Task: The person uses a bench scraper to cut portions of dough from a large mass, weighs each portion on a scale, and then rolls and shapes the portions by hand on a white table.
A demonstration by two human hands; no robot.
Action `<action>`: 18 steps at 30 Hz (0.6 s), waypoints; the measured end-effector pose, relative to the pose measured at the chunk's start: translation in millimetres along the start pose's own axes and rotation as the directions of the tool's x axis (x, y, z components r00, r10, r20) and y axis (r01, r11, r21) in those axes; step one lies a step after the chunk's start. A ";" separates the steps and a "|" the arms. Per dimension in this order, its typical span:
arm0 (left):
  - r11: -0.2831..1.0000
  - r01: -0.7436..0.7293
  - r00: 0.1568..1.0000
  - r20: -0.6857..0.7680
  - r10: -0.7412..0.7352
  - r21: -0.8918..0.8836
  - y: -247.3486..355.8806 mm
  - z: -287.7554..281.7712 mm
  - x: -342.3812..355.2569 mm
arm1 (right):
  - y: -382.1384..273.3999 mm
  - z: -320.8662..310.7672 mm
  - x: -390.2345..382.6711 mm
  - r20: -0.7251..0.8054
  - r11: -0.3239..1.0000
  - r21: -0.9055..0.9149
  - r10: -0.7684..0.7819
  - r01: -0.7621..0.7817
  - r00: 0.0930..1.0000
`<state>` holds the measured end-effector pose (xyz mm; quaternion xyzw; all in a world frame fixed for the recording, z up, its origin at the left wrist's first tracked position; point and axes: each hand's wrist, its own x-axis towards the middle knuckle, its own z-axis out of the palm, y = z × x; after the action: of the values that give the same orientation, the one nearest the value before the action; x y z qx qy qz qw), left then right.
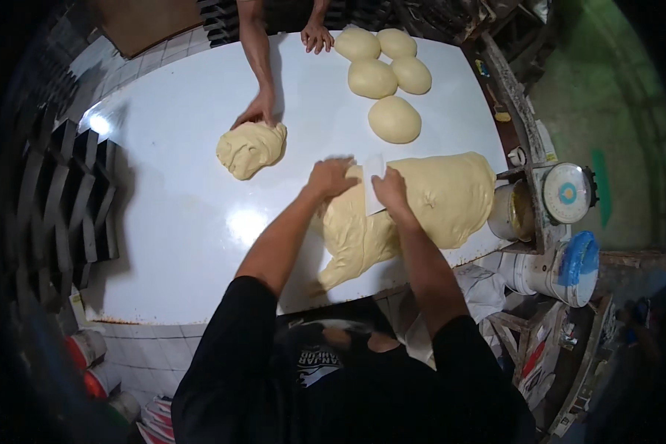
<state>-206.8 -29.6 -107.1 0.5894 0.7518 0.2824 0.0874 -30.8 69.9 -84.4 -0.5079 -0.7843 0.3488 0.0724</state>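
A large mass of pale yellow dough (pixel 444 196) lies across the near right part of the white table, its left end loose and folded. My right hand (pixel 392 191) is closed on a white dough scraper (pixel 374 174), whose blade stands in the dough toward its left end. To the left of the scraper, my left hand (pixel 331 177) grips the dough's far left edge, its fingers slightly blurred. How deep the blade sits I cannot tell.
Across the white table (pixel 170 185), a co-worker's hand (pixel 257 111) rests on a lump of dough (pixel 251 150). Several rounded dough balls (pixel 394 120) sit at the far right. Black stacked trays (pixel 89 192) stand left; a round dial scale (pixel 567 192) and a metal pot (pixel 512 211) are right.
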 end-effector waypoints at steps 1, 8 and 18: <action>0.995 0.100 0.980 0.174 -0.099 0.001 -2.8 1.1 -3.7 | -10.1 13.7 4.7 0.010 0.982 -0.166 0.092 -0.089 0.996; 0.865 0.490 0.834 0.346 -0.430 -0.106 -23.9 -32.5 -71.9 | -64.2 89.2 -15.3 0.058 0.937 -0.345 -0.031 0.049 0.998; 0.357 0.487 0.741 0.160 -0.652 -0.797 -40.4 -105.7 -209.3 | -25.3 55.6 -10.6 0.130 0.832 0.535 0.089 -0.146 0.987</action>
<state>-229.0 -265.4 -83.3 0.1556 0.7021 0.5919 0.3641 -70.7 28.5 -107.6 -0.4959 -0.6233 0.5852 0.1524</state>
